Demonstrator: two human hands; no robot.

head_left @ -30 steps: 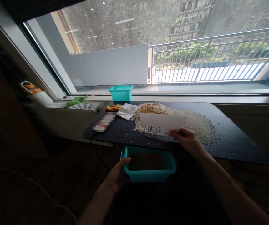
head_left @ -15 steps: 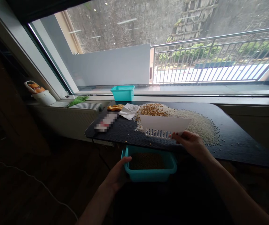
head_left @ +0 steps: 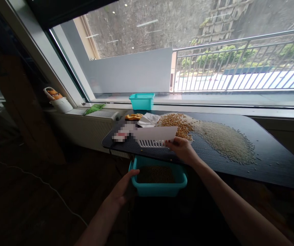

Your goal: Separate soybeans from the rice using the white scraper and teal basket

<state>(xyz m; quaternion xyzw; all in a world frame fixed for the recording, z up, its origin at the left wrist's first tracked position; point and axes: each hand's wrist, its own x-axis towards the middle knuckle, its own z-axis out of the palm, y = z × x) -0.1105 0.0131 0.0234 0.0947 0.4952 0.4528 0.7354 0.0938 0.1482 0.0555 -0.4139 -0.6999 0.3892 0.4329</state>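
My left hand (head_left: pixel 123 187) grips the left rim of a turquoise plastic tub (head_left: pixel 159 190), its thumb over the edge. Small brownish beans or grains (head_left: pixel 157 175) cover the tub's floor. The tub is held just below the near edge of the black table (head_left: pixel 267 150). Between the fingers of my right hand (head_left: pixel 184 149) is a white slotted scraper (head_left: pixel 157 132), with a row of slots along its lower side. It hovers over or touches the table's front part; I cannot tell which. Behind it lie golden soybeans (head_left: pixel 177 122), merging on the right into a rice pile (head_left: pixel 229 141).
A second turquoise tub (head_left: pixel 142 101) stands at the table's back edge by the window. White paper (head_left: pixel 149 119), an orange-yellow item (head_left: pixel 134 117) and a blurred-out object (head_left: pixel 123 132) lie at left. A radiator (head_left: pixel 85 128) and a white pot (head_left: pixel 61 103) are farther left.
My right hand has moved the slotted scraper left across the table, uncovering more of the soybeans. My left hand still holds the tub. The view has turned slightly left.
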